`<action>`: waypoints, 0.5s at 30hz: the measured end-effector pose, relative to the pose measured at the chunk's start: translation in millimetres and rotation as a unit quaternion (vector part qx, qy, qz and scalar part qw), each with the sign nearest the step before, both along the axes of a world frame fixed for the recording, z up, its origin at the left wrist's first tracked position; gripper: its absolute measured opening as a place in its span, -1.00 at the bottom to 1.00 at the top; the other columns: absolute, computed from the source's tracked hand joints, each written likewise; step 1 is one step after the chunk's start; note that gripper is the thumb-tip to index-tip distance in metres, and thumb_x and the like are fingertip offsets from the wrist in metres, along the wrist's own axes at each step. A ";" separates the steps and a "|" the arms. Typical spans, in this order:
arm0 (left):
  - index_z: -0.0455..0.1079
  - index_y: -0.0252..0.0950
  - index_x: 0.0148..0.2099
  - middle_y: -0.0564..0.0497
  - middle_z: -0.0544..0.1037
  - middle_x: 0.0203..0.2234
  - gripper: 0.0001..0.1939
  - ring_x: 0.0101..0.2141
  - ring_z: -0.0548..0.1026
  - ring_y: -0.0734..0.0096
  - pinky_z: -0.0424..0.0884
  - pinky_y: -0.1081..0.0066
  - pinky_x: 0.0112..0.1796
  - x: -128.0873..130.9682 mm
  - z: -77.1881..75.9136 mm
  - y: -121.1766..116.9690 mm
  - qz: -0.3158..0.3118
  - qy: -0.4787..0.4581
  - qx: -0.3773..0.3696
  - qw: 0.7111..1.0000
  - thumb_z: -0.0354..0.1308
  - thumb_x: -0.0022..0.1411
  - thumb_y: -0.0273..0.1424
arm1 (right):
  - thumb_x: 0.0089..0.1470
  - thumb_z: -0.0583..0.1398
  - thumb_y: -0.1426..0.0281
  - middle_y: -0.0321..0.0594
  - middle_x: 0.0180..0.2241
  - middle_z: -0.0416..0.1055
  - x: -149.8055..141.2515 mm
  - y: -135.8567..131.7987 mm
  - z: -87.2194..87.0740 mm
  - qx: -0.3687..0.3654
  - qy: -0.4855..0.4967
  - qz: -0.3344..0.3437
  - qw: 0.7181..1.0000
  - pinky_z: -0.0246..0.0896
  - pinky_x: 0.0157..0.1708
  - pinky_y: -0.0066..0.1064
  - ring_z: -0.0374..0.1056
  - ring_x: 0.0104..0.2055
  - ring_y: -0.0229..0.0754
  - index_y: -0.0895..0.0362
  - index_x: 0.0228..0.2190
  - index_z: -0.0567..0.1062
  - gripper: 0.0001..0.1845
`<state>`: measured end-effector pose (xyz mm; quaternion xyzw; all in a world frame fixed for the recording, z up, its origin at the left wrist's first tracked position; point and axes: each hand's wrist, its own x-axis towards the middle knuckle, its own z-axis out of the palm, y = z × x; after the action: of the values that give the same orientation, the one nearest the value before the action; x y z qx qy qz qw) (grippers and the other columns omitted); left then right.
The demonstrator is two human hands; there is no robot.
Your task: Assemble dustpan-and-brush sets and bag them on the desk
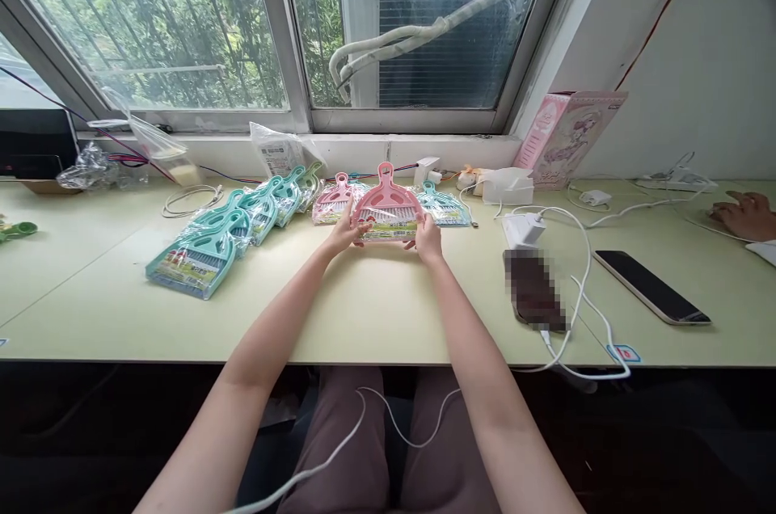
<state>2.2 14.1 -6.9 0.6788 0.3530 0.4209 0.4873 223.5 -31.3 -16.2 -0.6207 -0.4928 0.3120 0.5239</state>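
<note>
Between my two hands I hold a pink dustpan and brush set (388, 211) in clear wrapping, handle up, its printed label facing me. My left hand (347, 231) grips the lower left edge; my right hand (428, 238) grips the lower right edge. Behind it on the table lie another pink dustpan set (333, 203) at the left and a teal dustpan set (445, 207) at the right. Further left runs an overlapping row of several wrapped teal dustpan sets (194, 255), the nearest with its label showing.
Right of my hands are a white charger (522, 229), a pixelated phone (537, 292) with a white cable, and a second phone (651, 288). A pink box (567, 138) stands by the window. Another person's hand (744, 215) rests at the far right.
</note>
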 end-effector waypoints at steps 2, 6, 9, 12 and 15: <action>-0.50 0.07 0.44 -0.24 0.16 0.31 0.14 -0.35 0.50 0.49 0.50 0.53 -0.53 1.0 2.1 0.4 0.006 0.009 0.023 1.000 0.29 0.14 -0.29 | 0.34 -0.09 0.08 -0.30 -0.49 0.40 -1.7 -0.8 -1.0 -0.002 -0.022 -0.010 1.000 0.12 -0.72 -0.48 0.30 -0.72 -0.29 0.10 -0.16 0.32 -0.61; -0.35 0.16 0.44 -0.12 -0.21 0.43 0.04 -0.30 0.52 0.46 0.48 0.54 -0.59 2.8 6.5 0.4 -0.008 0.002 0.036 0.999 0.26 0.15 -0.34 | 0.36 -0.11 0.11 -0.32 -0.54 0.38 -3.4 1.4 -3.4 0.006 -0.064 -0.033 0.997 0.14 -0.68 -0.47 0.27 -0.72 -0.28 0.12 -0.13 0.33 -0.61; -0.27 0.17 0.44 -0.07 -0.30 0.44 0.00 -0.31 0.52 0.48 0.45 0.57 -0.61 2.6 8.1 1.7 -0.006 0.001 0.049 0.999 0.25 0.14 -0.37 | 0.36 -0.15 0.08 -0.31 -0.52 0.41 -3.4 1.4 -1.8 0.021 -0.101 -0.029 0.994 0.19 -0.58 -0.47 0.33 -0.66 -0.26 0.12 -0.08 0.33 -0.54; -0.31 0.17 0.44 -0.08 -0.15 0.42 0.00 -0.32 0.53 0.48 0.43 0.58 -0.61 -5.2 5.8 7.8 0.036 -0.003 0.073 0.997 0.20 0.16 -0.43 | 0.33 -0.15 0.00 -0.29 -0.54 0.45 -3.8 -2.9 1.4 0.017 -0.184 0.014 0.983 0.27 -0.42 -0.43 0.44 -0.51 -0.17 0.12 0.00 0.32 -0.46; -0.34 0.16 0.44 -0.08 0.02 0.39 -0.03 -0.25 0.55 0.40 0.49 0.52 -0.54 -22.5 -1.0 18.6 0.111 0.008 0.077 0.991 0.13 0.18 -0.48 | 0.29 -0.02 0.00 -0.20 -0.47 0.52 -3.7 -7.7 3.3 0.008 -0.302 0.005 0.953 0.31 -0.25 -0.33 0.49 -0.32 -0.03 0.15 0.14 0.22 -0.41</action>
<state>-20.3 32.8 -7.8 0.6740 0.3967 0.4931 0.3811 219.8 -39.1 -13.0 -0.6796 -0.6332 0.1087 0.3542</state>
